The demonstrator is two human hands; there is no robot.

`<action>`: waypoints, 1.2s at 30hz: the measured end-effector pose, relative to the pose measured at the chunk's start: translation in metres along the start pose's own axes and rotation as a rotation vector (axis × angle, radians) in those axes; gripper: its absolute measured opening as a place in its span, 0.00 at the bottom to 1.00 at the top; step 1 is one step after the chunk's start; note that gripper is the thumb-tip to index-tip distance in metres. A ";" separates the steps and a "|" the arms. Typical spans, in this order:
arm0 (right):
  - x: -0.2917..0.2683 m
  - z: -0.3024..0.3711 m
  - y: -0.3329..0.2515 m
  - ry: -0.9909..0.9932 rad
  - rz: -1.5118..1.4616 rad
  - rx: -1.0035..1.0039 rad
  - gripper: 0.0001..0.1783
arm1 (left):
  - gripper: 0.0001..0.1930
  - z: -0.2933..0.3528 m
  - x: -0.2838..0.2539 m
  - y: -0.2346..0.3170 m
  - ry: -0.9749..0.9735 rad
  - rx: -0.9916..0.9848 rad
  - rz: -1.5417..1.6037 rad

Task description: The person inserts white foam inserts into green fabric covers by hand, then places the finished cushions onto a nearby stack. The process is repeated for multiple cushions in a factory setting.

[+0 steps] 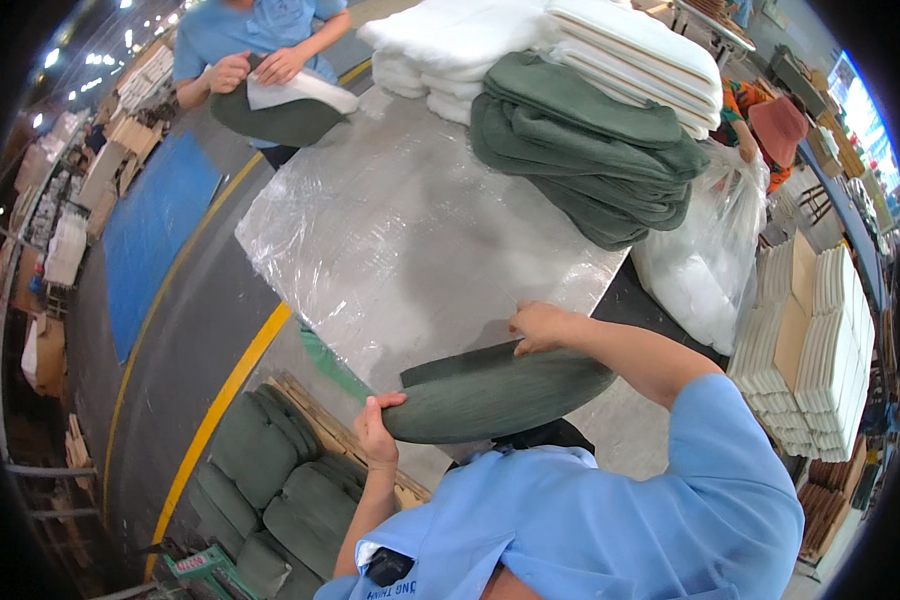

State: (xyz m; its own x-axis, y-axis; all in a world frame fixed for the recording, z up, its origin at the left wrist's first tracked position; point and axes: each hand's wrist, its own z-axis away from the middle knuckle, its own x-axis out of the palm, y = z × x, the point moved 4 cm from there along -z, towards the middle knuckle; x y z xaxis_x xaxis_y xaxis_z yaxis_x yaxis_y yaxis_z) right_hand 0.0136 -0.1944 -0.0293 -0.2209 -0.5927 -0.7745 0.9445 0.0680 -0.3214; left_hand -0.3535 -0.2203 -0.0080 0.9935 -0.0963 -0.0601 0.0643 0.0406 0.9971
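Note:
A dark green fabric cushion (500, 400) is held on its edge at the near side of the table, close to my body. My left hand (377, 428) grips its left end, with the thumb on the upper edge and the other fingers partly hidden. My right hand (540, 328) is closed on the upper edge toward the right, its fingers pinching the fabric. A darker flat strip runs along that edge between my hands. The cushion looks thick and rounded; what is inside it is hidden.
A plastic-wrapped table (400, 230) bears a pile of green covers (590, 140) and white padding (460, 45). Opposite, a co-worker holds a green cover (280, 120) with a white pad. Green cushions (310, 510) lie lower left; a clear bag (705, 260) and white stacks (810, 350) stand right.

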 end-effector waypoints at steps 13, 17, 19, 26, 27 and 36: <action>0.041 -0.017 -0.023 -0.005 -0.218 0.186 0.09 | 0.19 0.037 -0.015 0.002 -0.090 -0.069 -0.172; 0.055 -0.021 -0.019 -0.012 -0.887 0.466 0.08 | 0.23 -0.038 0.015 0.015 -0.439 -0.170 -0.466; 0.066 -0.025 -0.016 0.018 -0.982 0.476 0.09 | 0.30 -0.069 0.055 0.019 -0.581 -0.141 -0.619; 0.055 -0.026 -0.014 0.038 -0.980 0.380 0.11 | 0.32 -0.105 0.141 -0.037 -0.957 -0.593 -0.865; 0.052 -0.023 -0.012 0.032 -0.979 0.373 0.11 | 0.29 -0.104 0.144 -0.041 -1.033 -0.572 -0.940; 0.067 -0.026 0.000 0.363 -0.298 0.171 0.15 | 0.20 -0.079 0.139 -0.057 -0.746 -0.122 -1.137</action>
State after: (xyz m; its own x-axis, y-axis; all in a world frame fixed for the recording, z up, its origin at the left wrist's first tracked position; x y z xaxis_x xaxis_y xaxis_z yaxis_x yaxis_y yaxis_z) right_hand -0.0075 -0.2131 -0.0952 -0.5288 -0.2471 -0.8120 0.8472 -0.2122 -0.4871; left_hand -0.2121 -0.1573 -0.0766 0.1031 -0.6426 -0.7592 0.8515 -0.3375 0.4014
